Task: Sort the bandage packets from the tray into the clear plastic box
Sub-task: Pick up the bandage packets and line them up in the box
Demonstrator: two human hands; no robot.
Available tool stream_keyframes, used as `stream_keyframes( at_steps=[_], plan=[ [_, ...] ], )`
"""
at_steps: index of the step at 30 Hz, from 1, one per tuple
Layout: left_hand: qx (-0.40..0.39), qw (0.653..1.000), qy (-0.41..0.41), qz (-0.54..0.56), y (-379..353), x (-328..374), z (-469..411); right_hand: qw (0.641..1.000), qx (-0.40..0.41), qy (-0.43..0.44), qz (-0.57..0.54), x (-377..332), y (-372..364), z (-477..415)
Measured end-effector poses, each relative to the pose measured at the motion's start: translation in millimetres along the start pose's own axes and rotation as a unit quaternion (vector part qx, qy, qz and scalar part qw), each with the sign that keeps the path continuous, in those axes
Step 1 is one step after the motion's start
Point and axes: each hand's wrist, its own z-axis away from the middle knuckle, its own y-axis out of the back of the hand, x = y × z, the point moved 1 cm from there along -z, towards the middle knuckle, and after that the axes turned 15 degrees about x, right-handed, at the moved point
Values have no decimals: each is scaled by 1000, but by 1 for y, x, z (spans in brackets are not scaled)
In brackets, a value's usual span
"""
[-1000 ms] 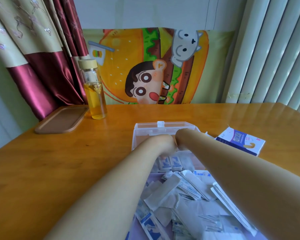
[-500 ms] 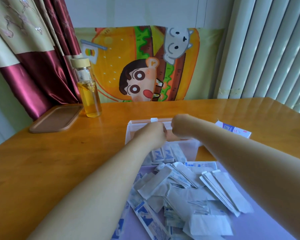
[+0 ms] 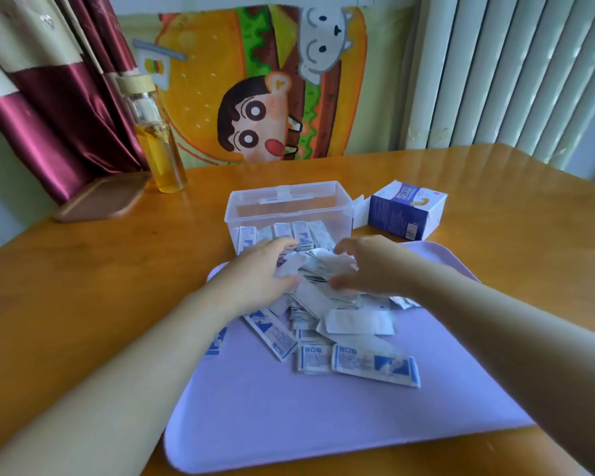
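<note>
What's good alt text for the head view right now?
Both hands, left hand and right hand, gather bandage packets from a heap on a purple tray. Just beyond stands an open clear plastic box on a wooden table, with packets already standing in it.

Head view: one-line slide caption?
Both hands gather bandage packets on the purple tray, clear box behind.

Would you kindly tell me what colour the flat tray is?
The flat plastic tray is pale lilac purple, seen best in the head view.
</note>
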Motion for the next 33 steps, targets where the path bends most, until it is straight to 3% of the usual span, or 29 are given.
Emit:
stream_keyframes(
  at_steps=[3, 7, 10, 14, 18, 20, 23, 25, 27, 29, 33],
  plan=[
    [-11, 997, -9, -78, -5, -4, 13, 1000, -26, 5, 7, 6, 0, 15],
    [33, 995, -1, -95, -8, -9, 20, 1000, 15, 16, 3, 14, 11, 32],
    [55, 996, 38, -52, -8, -10, 23, 997, 64, 46, -28, 11, 16, 47],
    [109, 991, 67, 38, 1, -4, 29, 995, -8, 83, -59, 5, 11, 66],
    [146, 963, 131, 185, 13, -3, 36, 995, 28, 74, -60, 6, 8, 69],
    [127, 899, 226, 354, 17, -4, 40, 996, 29, 61, -53, 7, 11, 69],
    [62, 713, 352, 604, 20, -2, 48, 997, 49, 46, -44, 10, 16, 67],
    [15, 640, 372, 672, 19, 1, 54, 992, 55, 1, -111, 11, 21, 66],
    [-13, 611, 374, 698, 17, 4, 59, 955, 19, -107, -278, 9, 23, 66],
    [-25, 609, 377, 697, 14, 9, 63, 883, -25, -193, -427, 6, 23, 67],
    [-47, 603, 383, 698, 8, 16, 65, 785, -108, -271, -546, 4, 20, 65]
  ],
)
